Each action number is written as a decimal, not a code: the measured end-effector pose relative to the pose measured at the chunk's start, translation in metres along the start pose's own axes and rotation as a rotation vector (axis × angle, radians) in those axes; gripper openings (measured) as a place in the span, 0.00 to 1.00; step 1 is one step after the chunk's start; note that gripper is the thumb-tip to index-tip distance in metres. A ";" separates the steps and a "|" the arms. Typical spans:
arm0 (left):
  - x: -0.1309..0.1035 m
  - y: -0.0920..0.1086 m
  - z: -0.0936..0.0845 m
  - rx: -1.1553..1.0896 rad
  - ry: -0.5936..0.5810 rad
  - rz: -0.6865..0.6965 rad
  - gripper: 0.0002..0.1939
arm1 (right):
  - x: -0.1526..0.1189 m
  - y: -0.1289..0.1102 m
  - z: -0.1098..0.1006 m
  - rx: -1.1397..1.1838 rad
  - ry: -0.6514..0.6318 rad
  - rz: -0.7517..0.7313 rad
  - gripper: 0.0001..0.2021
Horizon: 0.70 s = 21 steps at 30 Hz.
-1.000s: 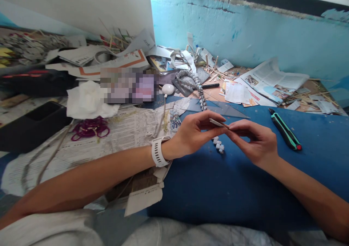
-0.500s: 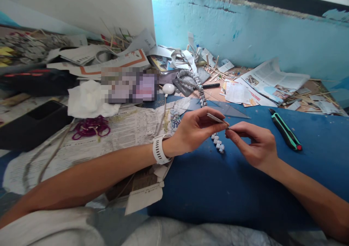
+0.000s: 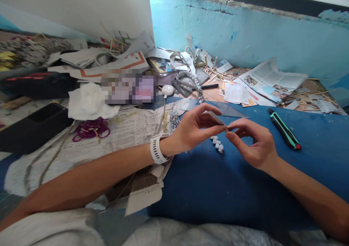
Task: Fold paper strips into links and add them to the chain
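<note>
Worktop [image 3: 207, 191], blue under the hands, carries everything as it did a moment ago. The left hand [image 3: 192, 129] is curled, thumb and fingers nearly closed on the strip; the right hand [image 3: 256, 146] is hollow-palmed, its fingertips pinching the strip's end. The chain [image 3: 217, 144] lies on the worktop, partly hidden by the hands. The strip [image 3: 214, 116], held between the hands, now shows more broad face, which suggests it is being turned or worked in the fingers.
</note>
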<state>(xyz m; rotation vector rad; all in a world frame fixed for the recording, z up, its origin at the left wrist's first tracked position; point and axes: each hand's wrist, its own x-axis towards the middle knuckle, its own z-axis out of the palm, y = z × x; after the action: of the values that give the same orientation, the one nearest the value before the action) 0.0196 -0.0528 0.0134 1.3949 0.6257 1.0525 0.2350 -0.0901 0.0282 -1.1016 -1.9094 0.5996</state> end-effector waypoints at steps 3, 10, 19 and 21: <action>-0.004 -0.001 0.001 0.134 -0.108 -0.035 0.20 | -0.002 0.001 -0.001 0.020 0.009 0.009 0.20; -0.005 0.001 0.002 0.250 -0.147 -0.037 0.19 | -0.005 0.007 0.004 -0.039 0.191 -0.060 0.22; 0.007 -0.002 -0.004 -0.096 0.156 -0.012 0.19 | 0.004 0.012 -0.003 -0.040 -0.208 -0.373 0.24; 0.006 -0.002 -0.004 -0.096 0.159 -0.008 0.19 | 0.003 0.017 -0.001 -0.068 -0.253 -0.417 0.27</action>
<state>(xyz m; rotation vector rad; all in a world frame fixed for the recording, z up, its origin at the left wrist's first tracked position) 0.0194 -0.0450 0.0124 1.2333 0.6867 1.1798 0.2433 -0.0786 0.0176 -0.6561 -2.3085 0.4556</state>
